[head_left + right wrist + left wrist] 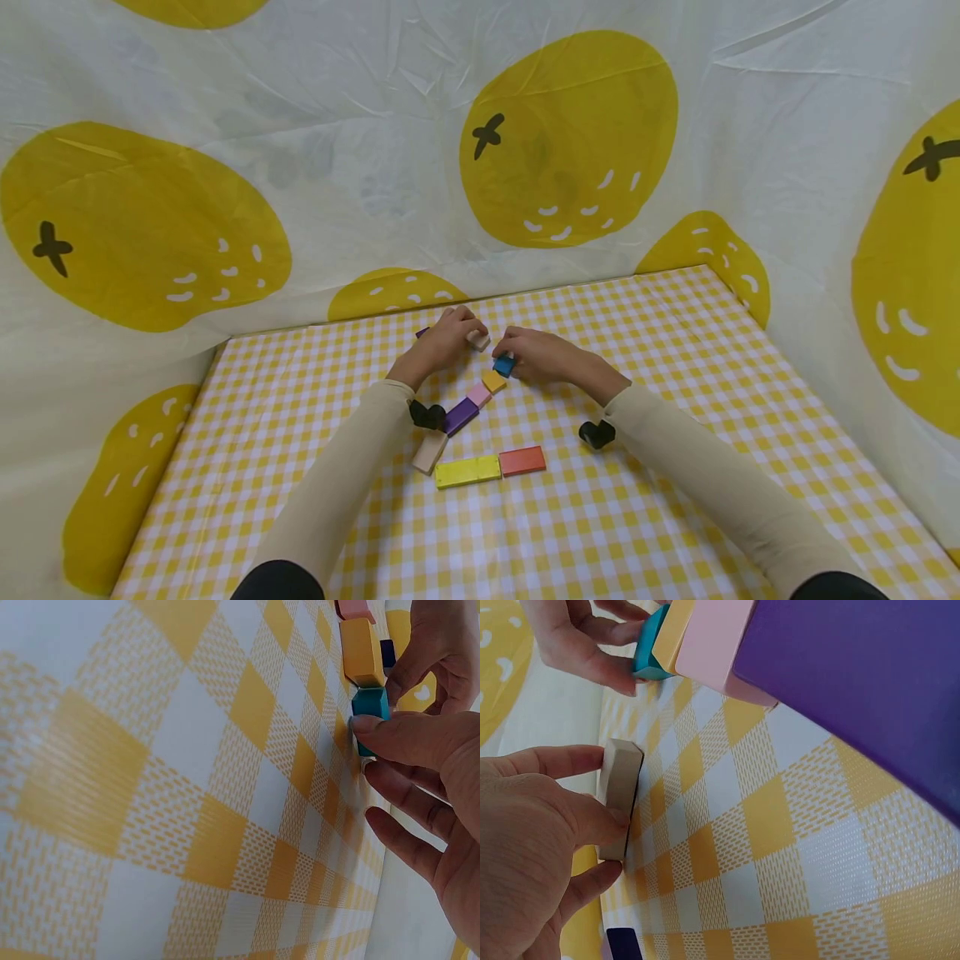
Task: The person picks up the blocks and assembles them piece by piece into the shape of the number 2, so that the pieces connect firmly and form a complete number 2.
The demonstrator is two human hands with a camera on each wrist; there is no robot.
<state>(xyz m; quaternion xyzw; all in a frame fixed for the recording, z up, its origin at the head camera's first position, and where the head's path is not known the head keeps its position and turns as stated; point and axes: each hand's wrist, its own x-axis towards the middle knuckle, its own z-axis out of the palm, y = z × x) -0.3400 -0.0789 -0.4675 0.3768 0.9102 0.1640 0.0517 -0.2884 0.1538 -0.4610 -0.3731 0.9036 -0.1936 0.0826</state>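
Observation:
At the far side of the table my left hand (pixel 442 340) grips a plain wooden block (pixel 478 341). The left wrist view shows that block (pixel 619 796) between thumb and fingers, low over the cloth. My right hand (pixel 546 357) pinches a blue block (pixel 504 365) with thumb and fingers, at the end of a line of blocks. The line runs nearer through an orange block (pixel 494 382), a pink block (pixel 479 394), a purple block (pixel 461 416) and another plain wooden block (pixel 430 452). In the right wrist view the blue block (pixel 370 712) sits against the orange one.
From the wooden block's near end, a yellow block (pixel 467 472) and a red block (pixel 522 461) extend rightward. A dark purple block (pixel 422 332) lies behind my left hand. Checked cloth (pixel 637 517) covers the table, and a patterned curtain (pixel 360 167) hangs behind it.

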